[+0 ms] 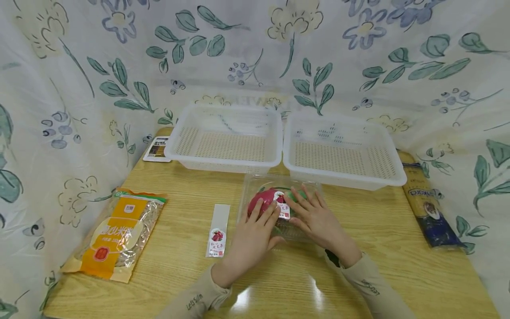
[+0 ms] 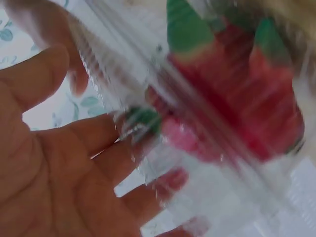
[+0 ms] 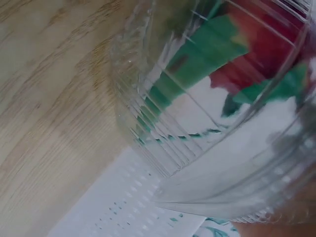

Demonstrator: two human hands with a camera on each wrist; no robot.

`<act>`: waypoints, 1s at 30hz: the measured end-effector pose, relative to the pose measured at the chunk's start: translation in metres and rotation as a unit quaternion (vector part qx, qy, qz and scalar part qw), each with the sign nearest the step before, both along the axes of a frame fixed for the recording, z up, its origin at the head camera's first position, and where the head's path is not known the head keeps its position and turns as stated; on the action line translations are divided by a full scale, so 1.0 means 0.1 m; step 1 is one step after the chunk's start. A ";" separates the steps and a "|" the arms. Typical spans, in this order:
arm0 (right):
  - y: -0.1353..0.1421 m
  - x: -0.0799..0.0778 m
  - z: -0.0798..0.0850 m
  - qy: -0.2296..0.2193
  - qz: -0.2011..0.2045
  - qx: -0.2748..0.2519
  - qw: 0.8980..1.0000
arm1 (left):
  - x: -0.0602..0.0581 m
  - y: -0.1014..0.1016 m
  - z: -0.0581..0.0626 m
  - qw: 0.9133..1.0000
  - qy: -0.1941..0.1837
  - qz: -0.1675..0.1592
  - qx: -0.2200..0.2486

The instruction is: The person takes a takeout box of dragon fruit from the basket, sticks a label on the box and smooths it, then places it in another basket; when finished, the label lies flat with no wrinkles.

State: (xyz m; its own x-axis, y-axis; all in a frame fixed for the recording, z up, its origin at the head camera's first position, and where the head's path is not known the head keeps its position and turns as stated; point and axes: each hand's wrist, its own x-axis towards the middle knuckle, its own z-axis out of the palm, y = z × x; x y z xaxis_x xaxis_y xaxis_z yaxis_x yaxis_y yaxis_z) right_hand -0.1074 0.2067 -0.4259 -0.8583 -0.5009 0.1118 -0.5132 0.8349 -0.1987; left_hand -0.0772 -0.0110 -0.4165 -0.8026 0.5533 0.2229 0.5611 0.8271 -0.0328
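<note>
A red dragon fruit (image 1: 259, 204) with green scales lies inside a clear plastic box (image 1: 244, 186) on the table. A white sticker (image 1: 282, 206) printed with a dragon fruit is on the lid. My left hand (image 1: 252, 237) rests on the left part of the lid, fingers straight and spread. On the right part my right hand (image 1: 320, 221) also lies with spread fingers, its fingertips by the sticker. Through the ridged plastic, the left wrist view shows the fruit (image 2: 237, 98) beside my open palm. In the right wrist view the box's ridged side (image 3: 173, 123) hides most of that hand.
Left of the box lies a label strip (image 1: 217, 230), then an orange-and-clear food bag (image 1: 119, 235). Two white perforated baskets (image 1: 223, 164) (image 1: 342, 177) stand behind the box. A small flat pack (image 1: 157, 149) sits at back left, a pasta bag (image 1: 432, 208) at right. A floral curtain (image 1: 255, 53) surrounds the table.
</note>
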 end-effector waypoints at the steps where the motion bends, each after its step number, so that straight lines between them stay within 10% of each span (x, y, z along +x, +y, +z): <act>1: 0.00 0.00 0.00 -0.001 -0.004 0.000 1.000 | -0.01 -0.01 0.01 1.000 -0.010 0.007 0.002; 10: 0.05 0.03 -0.04 -0.014 -0.061 -0.036 0.997 | -0.24 -0.19 0.03 0.992 -0.100 0.048 0.058; 19: 0.14 0.08 -0.11 -0.063 -0.123 -0.109 0.984 | -0.47 -0.36 -0.10 0.964 -0.197 0.043 0.175; 30: 0.20 0.12 -0.24 -0.167 -0.150 -0.339 0.913 | -0.50 -0.41 -0.23 0.913 -0.260 0.026 0.313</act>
State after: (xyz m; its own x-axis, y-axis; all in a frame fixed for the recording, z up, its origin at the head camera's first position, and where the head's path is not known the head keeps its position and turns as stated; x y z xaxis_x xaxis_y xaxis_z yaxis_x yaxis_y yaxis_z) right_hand -0.0958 0.2262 -0.4494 -0.9886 -0.1496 0.0163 -0.0976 0.5545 -0.8264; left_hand -0.1277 -0.0518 -0.4395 -0.9113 0.4067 0.0639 0.3257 0.6174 0.7160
